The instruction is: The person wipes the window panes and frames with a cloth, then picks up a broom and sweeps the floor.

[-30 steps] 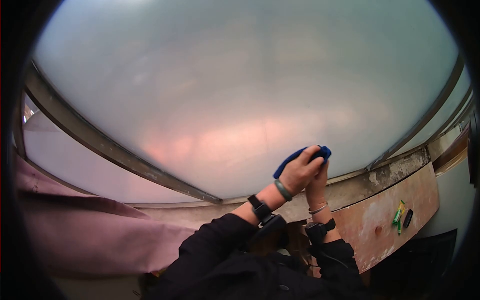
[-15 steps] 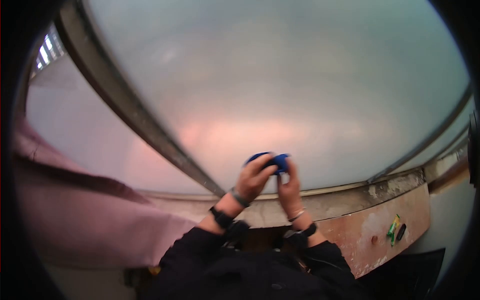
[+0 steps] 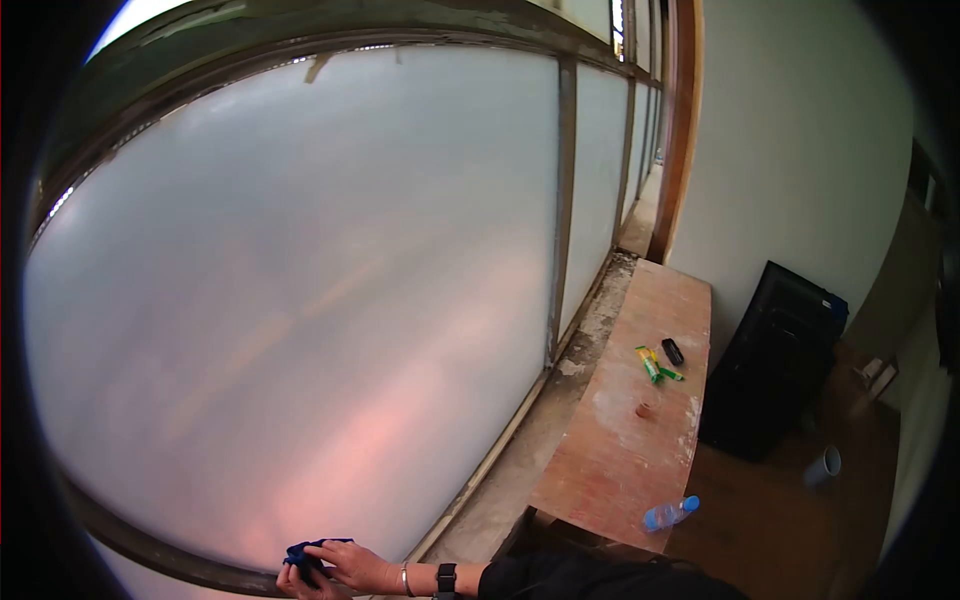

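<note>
A bunched dark blue cloth is at the lower left, close against the bottom of a large frosted window pane. My right hand reaches in from the right with its fingers closed on the cloth's upper side; a bracelet and a black band circle that wrist. Below it, my left hand grips the cloth from underneath, partly cut off by the frame's bottom edge.
A worn reddish board runs along the sill, bearing a water bottle, a green-yellow packet, a small black object and a small brown piece. Beyond stand a black suitcase-like object and a bin on the floor.
The view has swung to the right, bringing the board, bottle and floor into sight. My hands, still on the blue cloth, now appear at the lower left instead of the middle.
</note>
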A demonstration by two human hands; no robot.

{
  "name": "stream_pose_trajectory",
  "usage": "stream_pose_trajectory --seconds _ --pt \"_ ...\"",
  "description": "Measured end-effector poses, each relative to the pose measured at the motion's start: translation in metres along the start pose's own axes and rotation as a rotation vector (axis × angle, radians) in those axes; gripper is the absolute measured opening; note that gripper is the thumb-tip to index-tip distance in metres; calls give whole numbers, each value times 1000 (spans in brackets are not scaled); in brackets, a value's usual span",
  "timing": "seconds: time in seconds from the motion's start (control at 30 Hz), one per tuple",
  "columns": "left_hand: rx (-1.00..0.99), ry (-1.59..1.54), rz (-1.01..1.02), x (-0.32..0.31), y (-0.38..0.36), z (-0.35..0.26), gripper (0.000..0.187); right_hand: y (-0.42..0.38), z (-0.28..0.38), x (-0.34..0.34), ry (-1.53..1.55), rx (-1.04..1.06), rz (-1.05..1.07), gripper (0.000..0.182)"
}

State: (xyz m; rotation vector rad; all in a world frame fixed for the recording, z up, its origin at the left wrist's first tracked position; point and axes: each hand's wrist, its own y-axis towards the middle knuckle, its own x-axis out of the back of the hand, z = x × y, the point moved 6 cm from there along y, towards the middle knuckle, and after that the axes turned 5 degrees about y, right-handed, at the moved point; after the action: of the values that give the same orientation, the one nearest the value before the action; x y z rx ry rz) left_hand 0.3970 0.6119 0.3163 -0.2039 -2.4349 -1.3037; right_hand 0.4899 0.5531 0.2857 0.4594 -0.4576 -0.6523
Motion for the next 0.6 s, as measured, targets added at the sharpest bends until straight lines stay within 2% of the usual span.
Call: stream_pose_trajectory --seconds 0.03,0.1,0.17,0.23,0.3,0.4,0.57,0.6 --pt "-120 40 15 -5 -4 -5 16 -2 -3 8 -9 -44 12 44" --pt "-38 -12 76 -27 -15 -9 16 -9 -6 31 14 -82 -34 41" --pt "-35 -29 179 -52 -23 -22 16 -19 -12 61 57 -128 -159 40" --pt "-18 -202 206 -78 -28 -42 16 -22 -25 86 71 -134 -206 39" --pt "-35 -138 289 -107 -33 -58 15 -32 -39 115 108 -233 -244 38" --pt "-148 -217 287 -141 -36 -98 16 -37 -60 153 55 -252 -333 37" --pt "-219 -295 459 -196 -36 -165 22 -54 -120 204 67 -369 -433 43" --pt "-251 -323 502 -208 -37 -173 24 -55 -117 220 81 -455 -442 43"
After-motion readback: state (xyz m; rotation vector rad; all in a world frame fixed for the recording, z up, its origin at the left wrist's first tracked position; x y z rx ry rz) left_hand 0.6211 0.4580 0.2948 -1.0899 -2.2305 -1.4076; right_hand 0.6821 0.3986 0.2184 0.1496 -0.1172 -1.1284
